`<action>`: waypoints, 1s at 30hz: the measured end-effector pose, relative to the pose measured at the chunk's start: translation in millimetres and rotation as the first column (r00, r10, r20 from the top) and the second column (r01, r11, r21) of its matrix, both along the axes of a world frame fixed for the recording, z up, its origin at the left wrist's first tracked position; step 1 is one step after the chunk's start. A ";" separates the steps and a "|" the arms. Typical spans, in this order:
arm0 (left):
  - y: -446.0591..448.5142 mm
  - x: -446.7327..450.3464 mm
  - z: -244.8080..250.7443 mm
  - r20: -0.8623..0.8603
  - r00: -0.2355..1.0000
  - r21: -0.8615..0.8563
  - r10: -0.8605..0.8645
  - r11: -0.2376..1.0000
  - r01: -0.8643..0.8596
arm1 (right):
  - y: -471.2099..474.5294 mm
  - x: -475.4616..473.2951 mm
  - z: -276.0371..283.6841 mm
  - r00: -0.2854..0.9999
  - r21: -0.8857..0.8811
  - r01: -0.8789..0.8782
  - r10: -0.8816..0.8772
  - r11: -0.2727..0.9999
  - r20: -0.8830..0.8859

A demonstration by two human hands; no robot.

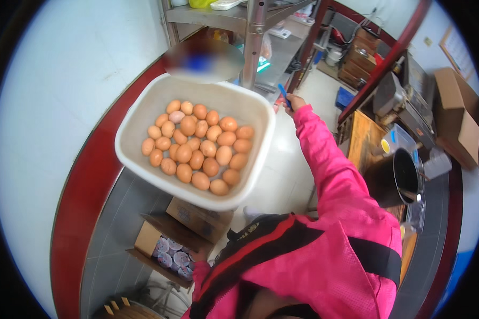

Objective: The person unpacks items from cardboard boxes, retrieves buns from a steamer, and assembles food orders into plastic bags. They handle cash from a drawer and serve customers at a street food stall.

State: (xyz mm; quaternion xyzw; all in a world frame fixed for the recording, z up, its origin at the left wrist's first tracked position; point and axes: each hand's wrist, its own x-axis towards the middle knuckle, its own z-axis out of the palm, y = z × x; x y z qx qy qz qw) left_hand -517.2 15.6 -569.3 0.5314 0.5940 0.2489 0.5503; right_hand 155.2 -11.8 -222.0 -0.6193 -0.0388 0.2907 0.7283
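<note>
My right hand [296, 104] is shut on a slim blue object [284, 95], held out beside a metal shelf unit; its exact kind cannot be told. A white plastic tub [265, 151] full of brown eggs [200, 180] takes up the space at my front left. My left hand [199, 256] is low down, near an open cardboard box [143, 261] of lidded cups [181, 259]; whether it touches the box or holds anything cannot be made out. A blurred oval covers part of the view above the tub.
The metal shelf unit [252, 44] rises behind the tub. At right, a wooden table [365, 127] bears a dark pot [383, 179] and a clear plastic container [401, 139]. A large cardboard box [455, 115] stands farther right. Tiled floor [287, 159] shows between.
</note>
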 end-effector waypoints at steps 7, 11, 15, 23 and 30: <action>-5.8 -1.5 6.1 -0.131 0.977 -0.067 0.166 0.982 -0.175 | 128.0 114.6 -37.6 0.976 -0.034 -0.098 0.089 0.995 -0.197; -3.6 -3.4 -3.3 0.053 0.968 -0.052 0.246 0.969 -0.243 | 152.9 159.1 -62.8 0.942 0.012 -0.329 0.329 0.944 -0.072; -5.8 2.6 -17.5 -0.050 0.998 0.025 0.049 0.999 -0.047 | 123.8 180.7 -84.8 0.701 -0.567 -0.108 0.467 0.816 0.539; -23.8 10.1 21.3 -0.275 0.939 0.032 -0.207 0.974 0.224 | -137.8 -98.3 -189.6 0.357 -0.768 -0.259 0.797 0.586 0.487; -17.3 -15.3 47.5 -0.007 0.976 0.046 -0.219 0.975 0.219 | -60.4 -418.8 -127.7 0.007 -0.178 -0.984 0.998 0.017 0.055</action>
